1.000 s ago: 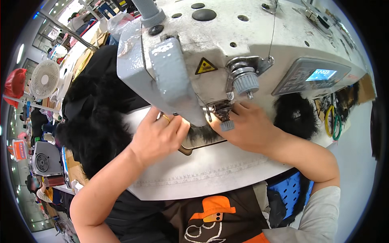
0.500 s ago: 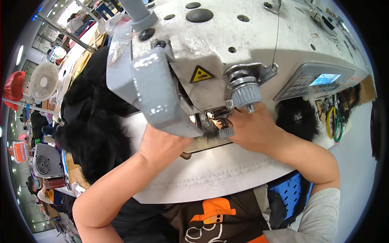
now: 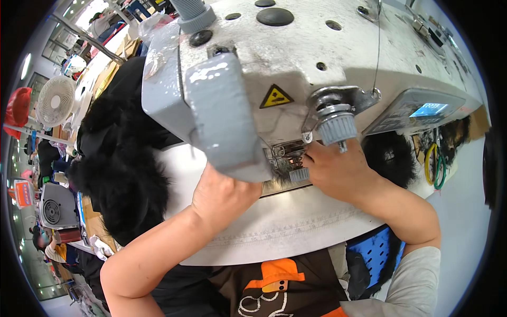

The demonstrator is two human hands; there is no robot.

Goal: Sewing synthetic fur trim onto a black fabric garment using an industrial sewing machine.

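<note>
I have both hands at the sewing area of a large white sewing machine (image 3: 301, 58). My left hand (image 3: 224, 195) rests on the white bed below the grey guard (image 3: 224, 119), which hides most of its fingers. From the other side my right hand (image 3: 340, 171) reaches in beside the presser parts (image 3: 288, 153), under a ribbed tension knob (image 3: 338, 127). Its fingers are bent and pressed together, and their tips are hidden behind metal parts. Between the hands a small tuft of dark fur (image 3: 281, 173) shows at the presser; the rest of that piece is covered.
Black fur pieces (image 3: 129, 185) are heaped left of the bed, and another black fur piece (image 3: 388, 156) lies right. Scissors with yellow and green handles (image 3: 434, 166) hang at the right. A blue perforated basket (image 3: 372, 253) is below. A white fan (image 3: 55, 101) stands far left.
The machine sits slightly farther right and lower in the view. My left hand has shifted nearer and right, covering a brown spot on the bed's edge. My right hand stays by the presser.
</note>
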